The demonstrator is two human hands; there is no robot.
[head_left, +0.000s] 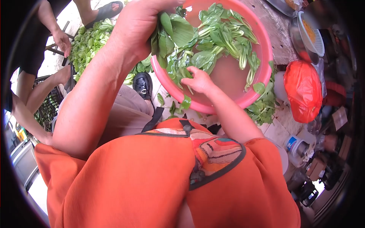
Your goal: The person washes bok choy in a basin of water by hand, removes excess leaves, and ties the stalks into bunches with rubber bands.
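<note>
A pink plastic basin point(264, 41) of cloudy water stands in front of me, with leafy greens point(224, 34) with pale stalks floating in it. My left hand point(138, 24) is raised over the basin's left rim, closed around a bunch of leafy greens point(178, 30) whose broad leaves hang below the fingers. Lower down, inside the near rim, my right hand point(199, 80) pinches greens at the water's edge between thumb and fingers. Part of what it grips is hidden among the other leaves.
Loose leaves point(264, 104) lie beside the basin. A heap of pale greens point(89, 45) is at left, near another person's hand point(62, 41) and a black crate point(47, 100). On the right are a red plastic bag point(303, 91), a white colander point(313, 34) and a labelled tub point(296, 145).
</note>
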